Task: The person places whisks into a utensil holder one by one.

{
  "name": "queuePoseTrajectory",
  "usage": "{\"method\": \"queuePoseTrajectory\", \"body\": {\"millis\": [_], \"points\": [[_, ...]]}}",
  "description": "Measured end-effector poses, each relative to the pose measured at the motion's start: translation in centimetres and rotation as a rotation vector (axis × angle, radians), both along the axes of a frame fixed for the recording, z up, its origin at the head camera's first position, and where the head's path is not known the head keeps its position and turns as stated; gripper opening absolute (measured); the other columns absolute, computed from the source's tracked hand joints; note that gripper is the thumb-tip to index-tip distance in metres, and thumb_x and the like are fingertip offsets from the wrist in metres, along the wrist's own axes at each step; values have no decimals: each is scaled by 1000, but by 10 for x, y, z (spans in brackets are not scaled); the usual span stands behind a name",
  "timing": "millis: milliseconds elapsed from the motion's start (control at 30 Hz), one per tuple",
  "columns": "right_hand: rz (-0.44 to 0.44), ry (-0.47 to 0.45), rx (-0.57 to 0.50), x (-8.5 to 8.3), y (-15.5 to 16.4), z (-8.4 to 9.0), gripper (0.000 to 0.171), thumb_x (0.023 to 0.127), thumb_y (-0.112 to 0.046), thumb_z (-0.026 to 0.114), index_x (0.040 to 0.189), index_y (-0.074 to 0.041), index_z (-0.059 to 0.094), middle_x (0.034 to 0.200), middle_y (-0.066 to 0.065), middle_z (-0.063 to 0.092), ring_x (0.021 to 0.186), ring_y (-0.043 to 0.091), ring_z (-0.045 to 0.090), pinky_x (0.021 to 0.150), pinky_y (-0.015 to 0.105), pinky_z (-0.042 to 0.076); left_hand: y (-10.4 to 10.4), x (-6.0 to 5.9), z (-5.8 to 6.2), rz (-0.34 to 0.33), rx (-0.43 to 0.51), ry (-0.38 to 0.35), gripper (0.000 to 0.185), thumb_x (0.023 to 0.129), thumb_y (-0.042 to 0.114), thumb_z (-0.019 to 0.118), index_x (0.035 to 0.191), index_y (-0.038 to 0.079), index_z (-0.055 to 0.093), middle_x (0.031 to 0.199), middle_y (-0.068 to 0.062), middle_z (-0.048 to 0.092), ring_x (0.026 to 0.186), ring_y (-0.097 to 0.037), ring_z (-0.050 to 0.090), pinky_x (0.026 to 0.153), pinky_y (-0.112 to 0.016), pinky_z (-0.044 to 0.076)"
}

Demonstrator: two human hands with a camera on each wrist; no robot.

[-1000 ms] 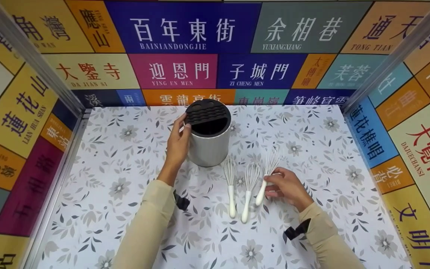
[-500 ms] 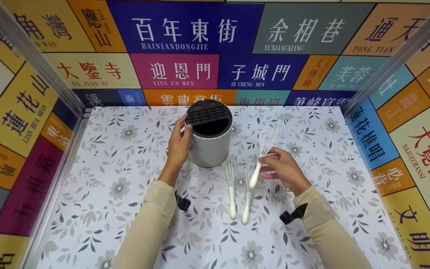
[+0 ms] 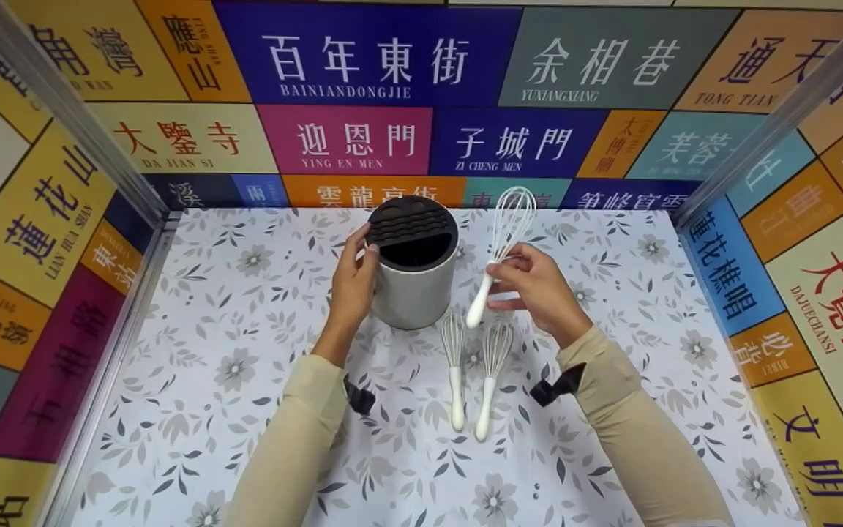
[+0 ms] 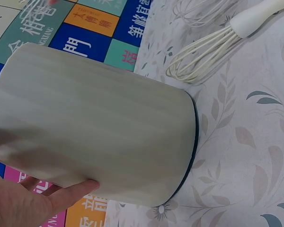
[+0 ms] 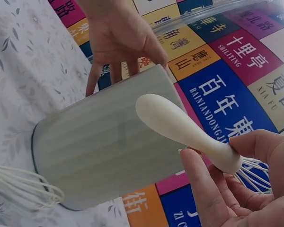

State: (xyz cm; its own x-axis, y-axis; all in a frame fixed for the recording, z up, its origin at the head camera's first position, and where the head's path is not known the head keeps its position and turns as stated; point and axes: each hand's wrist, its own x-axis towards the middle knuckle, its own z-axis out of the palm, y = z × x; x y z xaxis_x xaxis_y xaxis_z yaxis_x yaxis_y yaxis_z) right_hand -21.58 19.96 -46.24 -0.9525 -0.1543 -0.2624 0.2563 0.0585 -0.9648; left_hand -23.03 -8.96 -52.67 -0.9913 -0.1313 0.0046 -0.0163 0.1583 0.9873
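Table (image 3: 246, 410), covered with a white cloth printed with grey flowers and leaves, enclosed on three sides by walls of coloured sign panels. Standing upright on the cloth, toward 12 o'clock from the table's centre, is a pale cylindrical holder (image 3: 413, 293) with a dark slotted top and a dark base rim. Just beside its base, at about 5 o'clock, lie two whisks side by side: the left whisk (image 3: 454, 373) and the right whisk (image 3: 491, 380), wire heads toward the holder, white handles pointing to 6 o'clock. Their wire heads lie close together, possibly touching; the head view does not settle this.
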Motion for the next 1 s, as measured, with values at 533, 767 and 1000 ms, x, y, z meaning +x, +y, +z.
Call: {"method": "queuePoseTrajectory", "body": {"millis": [533, 767, 1000], "points": [[-27, 142, -16, -29, -48, 44, 31, 92, -19, 74, 111, -6, 52, 109, 14, 61, 88, 31, 74, 72, 50, 62, 1, 0, 0, 7, 14, 2, 45, 107, 45, 48, 152, 40, 45, 161, -3, 42, 138, -27, 53, 100, -47, 53], [-37, 185, -1, -43, -71, 50, 29, 94, -19, 72, 115, -8, 55, 114, 14, 61, 89, 31, 73, 70, 47, 63, 0, 0, -1, -2, -1, 1, 45, 107, 47, 47, 152, 42, 44, 162, -1, 40, 140, -26, 50, 100, -47, 53], [-39, 262, 56, -54, -94, 46, 28, 93, -18, 73, 115, -10, 57, 112, 11, 62, 89, 27, 73, 71, 43, 64, 0, 0, -1, -1, -18, 15, 46, 107, 47, 47, 152, 41, 44, 161, -3, 41, 140, -28, 51, 104, -47, 51]]}}
